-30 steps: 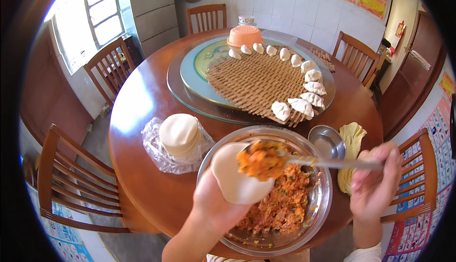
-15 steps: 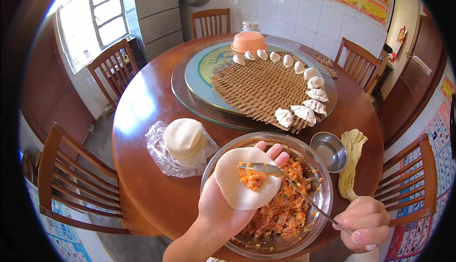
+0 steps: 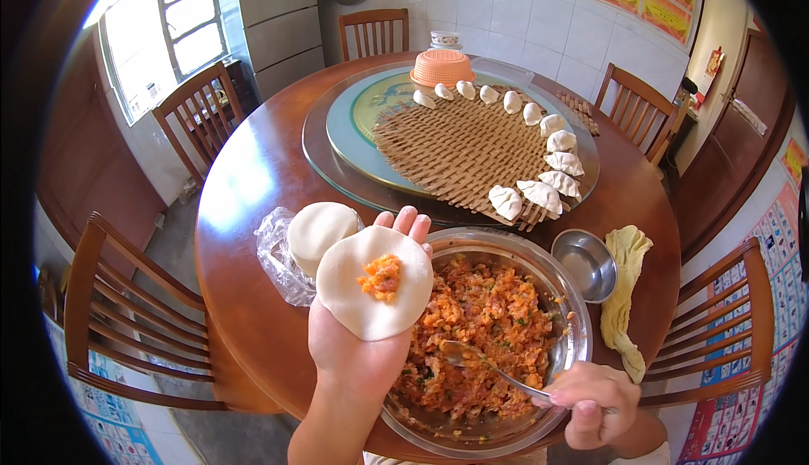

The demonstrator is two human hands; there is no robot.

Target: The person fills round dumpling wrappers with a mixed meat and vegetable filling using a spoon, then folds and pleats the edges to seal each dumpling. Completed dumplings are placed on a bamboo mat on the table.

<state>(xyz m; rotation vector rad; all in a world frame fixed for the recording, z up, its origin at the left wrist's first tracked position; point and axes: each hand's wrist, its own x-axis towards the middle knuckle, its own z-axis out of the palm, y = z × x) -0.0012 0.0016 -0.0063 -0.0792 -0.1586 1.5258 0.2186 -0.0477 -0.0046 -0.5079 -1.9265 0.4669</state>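
On the flat palm of my left hand (image 3: 358, 355) rests a round white dumpling wrapper (image 3: 350, 301), fingers stretched behind it. A small lump of orange filling (image 3: 381, 278) sits on the wrapper, right of its middle. My right hand (image 3: 598, 406) grips the handle of a metal spoon (image 3: 506, 378) over the right rim of a wide steel bowl (image 3: 575, 322). The spoon's tip touches the orange and pink minced filling (image 3: 493, 313) in that bowl. Behind my left hand, a stack of wrappers (image 3: 320, 229) stands on a clear plastic bag (image 3: 276, 267).
A woven mat (image 3: 447, 157) on the glass turntable (image 3: 341, 132) carries several folded dumplings (image 3: 539, 195) along its edge. An orange basket (image 3: 442, 69) lies upside down behind it. A small steel bowl (image 3: 584, 264) and a yellow cloth (image 3: 622, 296) are at right. Chairs (image 3: 139, 313) surround the round table.
My left hand has shifted left with the wrapper, away from over the bowl. The spoon has left the wrapper and dropped down to the filling in the bowl; my right hand moved slightly left.
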